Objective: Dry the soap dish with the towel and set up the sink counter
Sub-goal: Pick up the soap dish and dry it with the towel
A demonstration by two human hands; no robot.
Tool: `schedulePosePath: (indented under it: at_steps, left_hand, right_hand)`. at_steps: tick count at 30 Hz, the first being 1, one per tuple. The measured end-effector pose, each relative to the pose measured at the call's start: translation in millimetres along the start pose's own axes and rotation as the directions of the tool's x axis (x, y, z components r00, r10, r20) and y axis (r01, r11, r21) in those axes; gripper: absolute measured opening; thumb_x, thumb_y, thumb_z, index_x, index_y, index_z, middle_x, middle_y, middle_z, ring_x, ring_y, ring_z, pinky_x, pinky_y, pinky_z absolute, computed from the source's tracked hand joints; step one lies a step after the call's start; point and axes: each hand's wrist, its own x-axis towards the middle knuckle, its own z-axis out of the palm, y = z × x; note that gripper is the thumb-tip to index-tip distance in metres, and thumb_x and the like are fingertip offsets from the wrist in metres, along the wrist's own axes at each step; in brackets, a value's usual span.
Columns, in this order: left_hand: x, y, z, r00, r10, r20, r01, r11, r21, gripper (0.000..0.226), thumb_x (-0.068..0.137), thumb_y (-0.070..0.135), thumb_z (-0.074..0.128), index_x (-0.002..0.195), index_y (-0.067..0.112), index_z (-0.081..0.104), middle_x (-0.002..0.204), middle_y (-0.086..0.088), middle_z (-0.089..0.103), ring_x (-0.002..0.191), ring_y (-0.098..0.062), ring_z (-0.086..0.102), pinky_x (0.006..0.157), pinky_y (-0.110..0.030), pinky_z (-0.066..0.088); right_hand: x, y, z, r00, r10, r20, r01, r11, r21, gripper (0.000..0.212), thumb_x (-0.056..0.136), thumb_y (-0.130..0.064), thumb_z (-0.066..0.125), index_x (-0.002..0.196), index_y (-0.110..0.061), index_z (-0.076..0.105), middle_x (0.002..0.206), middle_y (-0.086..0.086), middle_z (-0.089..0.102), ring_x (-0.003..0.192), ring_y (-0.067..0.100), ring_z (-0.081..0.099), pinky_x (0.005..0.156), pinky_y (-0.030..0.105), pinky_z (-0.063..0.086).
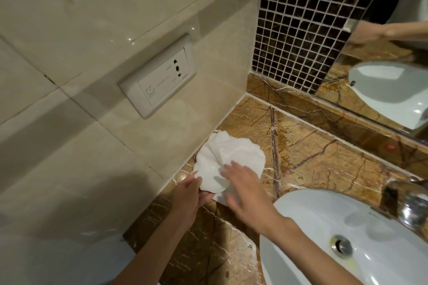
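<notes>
A crumpled white towel (234, 154) lies on the brown marble counter (324, 159), in the corner by the left wall. A glossy white soap dish (209, 177) sits at the towel's near edge. My left hand (188, 201) grips the dish's near rim between thumb and fingers. My right hand (245, 188) lies flat on the towel just right of the dish, fingers spread and motion-blurred. Part of the dish and the towel under the right hand is hidden.
A white basin (324, 238) with a metal drain (342, 246) fills the lower right, and a chrome faucet (414, 206) stands at its far right. A wall socket plate (159, 80) sits on the beige tiles. A mirror (382, 76) and dark mosaic tiles (298, 21) back the counter.
</notes>
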Motion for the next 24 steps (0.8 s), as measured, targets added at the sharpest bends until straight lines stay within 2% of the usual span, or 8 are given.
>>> schedulePosePath:
  at_steps: [2, 5, 7, 9, 13, 15, 18, 24]
  left_hand:
    - [-2.6, -2.3, 4.1, 1.000, 0.008, 0.019, -0.008, 1.000, -0.025, 0.019, 0.093, 0.003, 0.052, 0.103, 0.010, 0.067, 0.087, -0.016, 0.075, 0.067, -0.022, 0.073, 0.052, -0.027, 0.058]
    - [-3.8, -1.4, 2.6, 0.999, 0.006, 0.040, -0.005, 1.000, -0.020, 0.024, 0.091, 0.002, 0.052, 0.109, 0.009, 0.065, 0.100, -0.021, 0.071, 0.073, -0.026, 0.074, 0.055, -0.029, 0.058]
    - [-2.8, -0.1, -2.7, 0.997, -0.016, 0.069, 0.016, 1.000, 0.004, 0.023, 0.092, 0.005, 0.054, 0.113, 0.010, 0.063, 0.102, -0.023, 0.071, 0.074, -0.028, 0.074, 0.058, -0.031, 0.060]
    - [-2.2, 3.1, -6.7, 0.990, -0.062, 0.128, 0.059, 0.998, 0.031, 0.021, 0.093, 0.015, 0.057, 0.112, 0.008, 0.062, 0.095, -0.025, 0.072, 0.074, -0.032, 0.073, 0.059, -0.033, 0.062]
    - [4.2, 9.2, -14.7, 0.980, -0.058, 0.191, 0.011, 0.971, 0.237, 0.027, 0.093, 0.037, 0.054, 0.106, 0.014, 0.061, 0.085, -0.025, 0.073, 0.074, -0.033, 0.073, 0.061, -0.035, 0.061]
    - [7.1, 12.6, -21.5, 0.963, 0.036, 0.267, -0.135, 0.922, 0.363, 0.029, 0.094, 0.044, 0.052, 0.098, 0.018, 0.063, 0.086, -0.020, 0.072, 0.079, -0.028, 0.072, 0.068, -0.037, 0.061]
    - [6.1, 18.3, -29.2, 0.915, 0.093, 0.392, -0.262, 0.877, 0.403, 0.017, 0.089, 0.041, 0.060, 0.081, 0.028, 0.068, 0.086, -0.002, 0.070, 0.093, -0.017, 0.071, 0.075, -0.030, 0.059]
    - [1.6, 16.1, -25.4, 0.876, 0.018, 0.482, -0.072, 0.993, 0.094, 0.033, 0.087, 0.024, 0.066, 0.111, 0.002, 0.066, 0.115, -0.017, 0.069, 0.111, -0.031, 0.064, 0.081, -0.036, 0.058]
  right_hand:
    - [0.9, -4.3, 9.8, 0.989, -0.095, 0.111, 0.111, 0.983, -0.146, 0.036, 0.088, -0.020, 0.058, 0.124, -0.018, 0.058, 0.136, 0.003, 0.056, 0.137, 0.024, 0.038, 0.113, 0.042, 0.023]
    - [5.6, -1.1, 12.2, 0.991, -0.128, 0.042, 0.133, 0.973, -0.186, 0.018, 0.091, -0.029, 0.057, 0.102, -0.021, 0.068, 0.110, -0.005, 0.069, 0.123, 0.024, 0.053, 0.102, 0.038, 0.027]
    - [9.2, 2.0, 12.3, 0.993, -0.120, 0.013, 0.120, 0.980, -0.156, 0.025, 0.093, -0.037, 0.049, 0.091, -0.021, 0.069, 0.096, -0.008, 0.072, 0.116, 0.021, 0.056, 0.097, 0.035, 0.024]
    - [13.9, 4.2, 12.4, 0.995, -0.099, -0.001, 0.098, 0.991, -0.092, 0.032, 0.093, -0.040, 0.046, 0.087, -0.021, 0.070, 0.088, -0.007, 0.072, 0.109, 0.019, 0.057, 0.092, 0.033, 0.024]
    - [23.2, 5.2, 11.4, 0.992, 0.126, 0.007, -0.124, 0.968, 0.216, 0.014, 0.087, -0.032, 0.064, 0.089, -0.021, 0.073, 0.087, -0.001, 0.070, 0.094, 0.016, 0.054, 0.083, 0.032, 0.026]
    - [28.4, 5.7, 7.8, 0.953, 0.276, 0.121, -0.302, 0.864, 0.403, 0.003, 0.084, -0.024, 0.070, 0.082, -0.024, 0.071, 0.082, 0.000, 0.067, 0.084, 0.014, 0.054, 0.077, 0.030, 0.037]
    - [40.4, 8.4, -2.7, 0.896, 0.362, 0.256, -0.435, 0.608, 0.663, 0.015, 0.085, -0.008, 0.069, 0.074, -0.018, 0.067, 0.067, -0.002, 0.062, 0.061, 0.009, 0.054, 0.055, 0.019, 0.043]
    - [55.4, 13.1, -5.6, 0.863, 0.375, 0.339, -0.488, 0.441, 0.753, 0.014, 0.090, -0.004, 0.061, 0.084, -0.012, 0.070, 0.071, -0.003, 0.072, 0.065, 0.006, 0.067, 0.059, 0.019, 0.053]
